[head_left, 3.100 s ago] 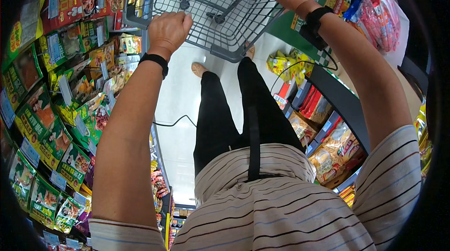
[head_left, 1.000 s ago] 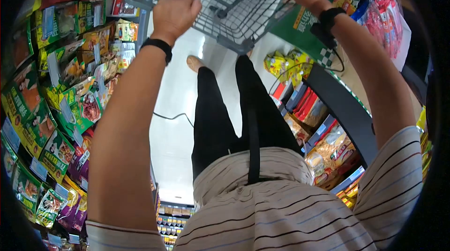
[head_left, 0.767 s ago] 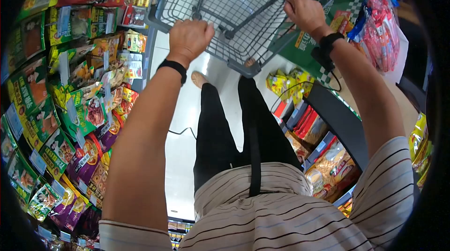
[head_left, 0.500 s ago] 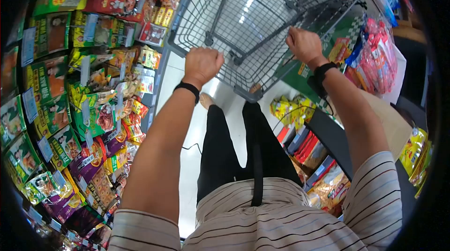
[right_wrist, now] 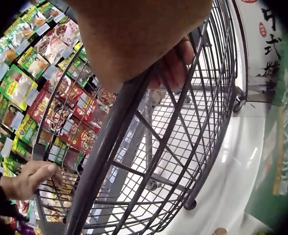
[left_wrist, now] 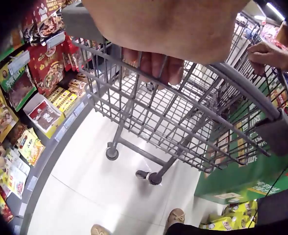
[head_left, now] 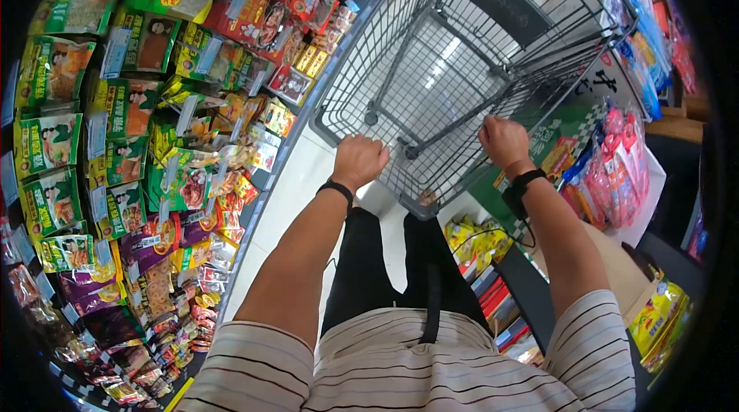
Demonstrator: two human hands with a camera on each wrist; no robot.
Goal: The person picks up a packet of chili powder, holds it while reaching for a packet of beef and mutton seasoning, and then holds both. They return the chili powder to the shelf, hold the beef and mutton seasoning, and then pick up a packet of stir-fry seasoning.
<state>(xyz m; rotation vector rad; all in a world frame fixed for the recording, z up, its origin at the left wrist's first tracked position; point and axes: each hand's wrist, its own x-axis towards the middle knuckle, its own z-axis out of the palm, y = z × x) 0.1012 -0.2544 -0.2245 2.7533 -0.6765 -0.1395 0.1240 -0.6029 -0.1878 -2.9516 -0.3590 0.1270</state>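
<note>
A grey wire shopping cart [head_left: 504,3] stands in front of the person, its basket bare in the head view. My left hand [head_left: 359,160] curls round the left part of the cart's handle [left_wrist: 246,90], fingers hanging below the bar in the left wrist view. On the right part of the same handle, my right hand [head_left: 503,141] grips with its fingers wrapped under, as the right wrist view shows. Both wrists wear black bands.
Hanging food packets [head_left: 127,108] fill the shelf along the left. To the right are a green printed display [head_left: 550,139], pink bagged goods [head_left: 616,173] and yellow packets [head_left: 477,243] low down. White floor [left_wrist: 80,181] runs between. A cable hangs near the right arm.
The head view has tilted up and turned: the cart and both hands sit lower in it, more of the basket shows, and the shelves have shifted. Both hands keep their hold on the handle.
</note>
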